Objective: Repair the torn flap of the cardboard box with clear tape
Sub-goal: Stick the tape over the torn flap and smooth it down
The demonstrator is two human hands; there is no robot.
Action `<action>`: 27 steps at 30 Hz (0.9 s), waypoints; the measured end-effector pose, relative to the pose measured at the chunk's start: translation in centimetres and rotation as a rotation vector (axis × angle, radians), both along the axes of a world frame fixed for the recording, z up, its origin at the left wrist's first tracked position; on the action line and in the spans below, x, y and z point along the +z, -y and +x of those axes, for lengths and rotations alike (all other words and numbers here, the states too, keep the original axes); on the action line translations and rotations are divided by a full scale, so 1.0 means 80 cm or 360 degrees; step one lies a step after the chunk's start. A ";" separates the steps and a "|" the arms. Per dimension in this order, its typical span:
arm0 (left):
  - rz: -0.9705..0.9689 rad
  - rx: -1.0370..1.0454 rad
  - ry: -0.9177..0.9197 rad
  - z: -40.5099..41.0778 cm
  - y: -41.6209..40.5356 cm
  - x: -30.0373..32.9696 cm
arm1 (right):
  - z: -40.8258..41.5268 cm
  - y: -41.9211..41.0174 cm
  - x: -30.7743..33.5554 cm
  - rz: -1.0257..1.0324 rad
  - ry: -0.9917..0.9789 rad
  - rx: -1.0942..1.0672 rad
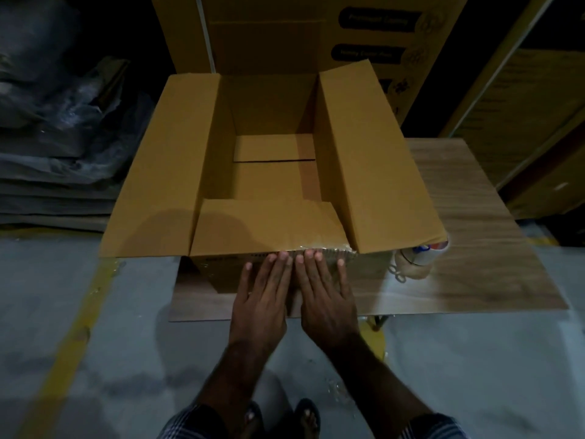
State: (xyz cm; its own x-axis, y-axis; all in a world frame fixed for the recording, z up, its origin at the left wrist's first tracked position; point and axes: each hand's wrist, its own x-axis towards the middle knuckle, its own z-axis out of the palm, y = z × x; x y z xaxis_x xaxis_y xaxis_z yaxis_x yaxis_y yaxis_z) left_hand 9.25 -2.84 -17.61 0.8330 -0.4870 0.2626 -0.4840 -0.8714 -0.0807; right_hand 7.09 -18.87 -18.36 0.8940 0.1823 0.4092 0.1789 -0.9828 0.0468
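Observation:
An open brown cardboard box [177,172] stands on a low wooden board [474,255], its flaps spread out. The near flap [266,226] folds inward, and shiny clear tape [329,247] runs along its fold at the right end. My left hand [262,293] and my right hand [326,293] lie flat side by side on the box's near wall, fingers spread, fingertips touching the taped fold. Neither hand holds anything. A roll of clear tape [418,261] sits on the board to the right, partly hidden under the right flap.
Scissor handles [397,272] lie beside the tape roll. Tall printed cartons [316,36] stand behind the box. Plastic-wrapped stacks [53,137] fill the left side. A yellow line [72,327] crosses the grey floor. My sandalled feet [281,416] stand below.

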 end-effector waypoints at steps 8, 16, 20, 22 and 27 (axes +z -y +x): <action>0.0073 -0.0088 -0.0197 -0.051 -0.004 0.008 | -0.070 0.018 -0.001 -0.0008 -0.0254 -0.0136; 0.0043 -0.0178 0.0032 -0.011 0.051 0.048 | -0.025 0.022 0.031 0.0018 0.0048 -0.0355; 0.0127 -0.0200 0.0023 -0.003 0.045 0.026 | -0.017 0.029 0.009 0.0027 -0.0001 -0.0347; 0.0131 -0.0205 0.0027 0.001 0.045 0.020 | -0.012 0.026 0.003 0.0051 -0.0009 -0.0346; 0.0085 -0.0216 0.0040 0.006 0.043 0.014 | -0.006 0.019 -0.007 0.0060 0.0012 -0.0390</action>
